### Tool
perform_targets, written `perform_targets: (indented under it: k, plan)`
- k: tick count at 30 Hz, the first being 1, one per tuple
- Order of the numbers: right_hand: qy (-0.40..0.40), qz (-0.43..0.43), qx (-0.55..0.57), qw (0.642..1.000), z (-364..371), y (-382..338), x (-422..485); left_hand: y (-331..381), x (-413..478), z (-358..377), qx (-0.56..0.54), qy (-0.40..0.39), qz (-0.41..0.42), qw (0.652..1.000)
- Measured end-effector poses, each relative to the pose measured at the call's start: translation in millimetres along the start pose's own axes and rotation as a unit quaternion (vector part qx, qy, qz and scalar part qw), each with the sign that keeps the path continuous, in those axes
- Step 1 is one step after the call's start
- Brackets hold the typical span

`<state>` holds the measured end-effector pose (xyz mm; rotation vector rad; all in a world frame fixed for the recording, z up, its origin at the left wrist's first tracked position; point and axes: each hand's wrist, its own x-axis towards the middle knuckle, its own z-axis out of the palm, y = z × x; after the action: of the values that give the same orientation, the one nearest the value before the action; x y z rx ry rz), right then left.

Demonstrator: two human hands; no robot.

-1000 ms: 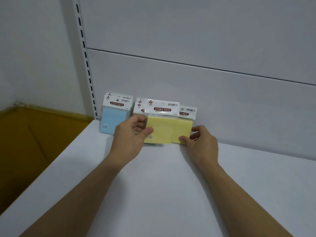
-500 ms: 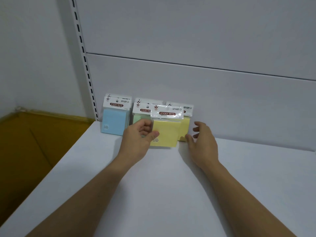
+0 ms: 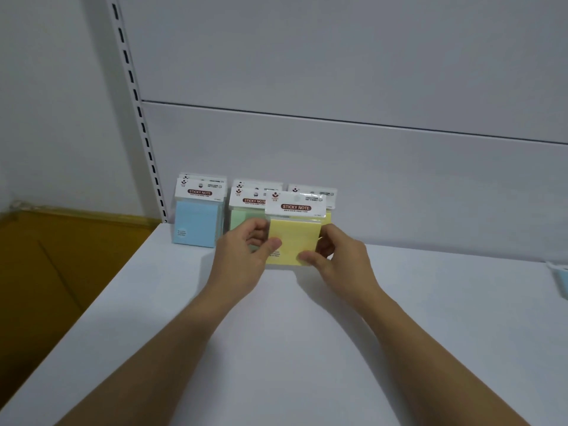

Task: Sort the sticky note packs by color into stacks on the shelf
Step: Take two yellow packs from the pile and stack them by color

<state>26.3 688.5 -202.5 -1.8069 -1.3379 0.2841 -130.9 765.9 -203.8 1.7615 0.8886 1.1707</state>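
White back panel [image 3: 338,72] is seen behind everything, split by one horizontal seam. White shelf [image 3: 307,348] is laid out below it, with both forearms stretched across. Ochre-brown surface [image 3: 61,272] is seen lower down, off the shelf's left edge. Slotted upright [image 3: 135,96] is fixed along the panel's left side. Left hand [image 3: 242,259] and right hand [image 3: 341,262] are both closed on one yellow pack [image 3: 293,238]. The pack is pinched at its lower left by the left thumb on the front, with the left fingers curled behind its edge. It is pinched the same way at lower right by the right thumb, right fingers tucked behind. It is held upright, label up, near the back of the shelf, overlapping the stacks behind; contact with the shelf cannot be told. Three stacks are leaned upright against the back panel: blue stack [image 3: 196,222] at left, green stack [image 3: 242,218] in the middle, partly covered by the left hand, and yellow stack [image 3: 327,216] at right, mostly hidden behind the held pack. A pale blue pack [image 3: 562,278] is cut off by the right frame edge, well apart from the stacks.
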Motion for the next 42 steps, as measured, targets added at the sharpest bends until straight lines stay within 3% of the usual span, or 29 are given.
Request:
perform_targets:
  k: [5, 9, 16, 21, 23, 33, 38, 42]
  plan:
    - [0.068, 0.051, 0.037, 0.996, -7.6, 15.0, 5.6, -4.1, -2.8, -1.1, 0.157, -0.020, 0.090, 0.983]
    - [0.064, 0.081, 0.025, 0.994, -7.7, 26.1, 10.4, -1.7, -4.2, -14.2, 0.291, -0.066, 0.134, 0.945]
    - [0.089, 0.105, 0.016, 0.990, -0.6, 28.8, 14.0, 15.2, -15.4, -25.3, 0.377, -0.212, 0.110, 0.895]
    - [0.082, 0.092, -0.057, 0.991, 1.4, 28.4, 15.3, 19.7, -34.3, -9.3, 0.479, -0.375, 0.070, 0.790]
    - [0.075, 0.086, -0.085, 0.990, 2.3, 27.9, 15.4, 18.1, -40.2, -4.7, 0.495, -0.396, 0.051, 0.771]
    - [0.061, 0.094, -0.121, 0.986, 3.7, 30.8, 12.3, 9.2, -42.3, 4.6, 0.507, -0.405, 0.043, 0.760]
    - [0.041, 0.073, -0.248, 0.965, 11.8, 27.5, 8.5, 8.4, -43.2, 5.8, 0.506, -0.401, 0.042, 0.762]
    - [0.036, 0.065, -0.288, 0.955, 13.7, 22.1, 7.1, 8.0, -43.5, 5.5, 0.503, -0.398, 0.042, 0.766]
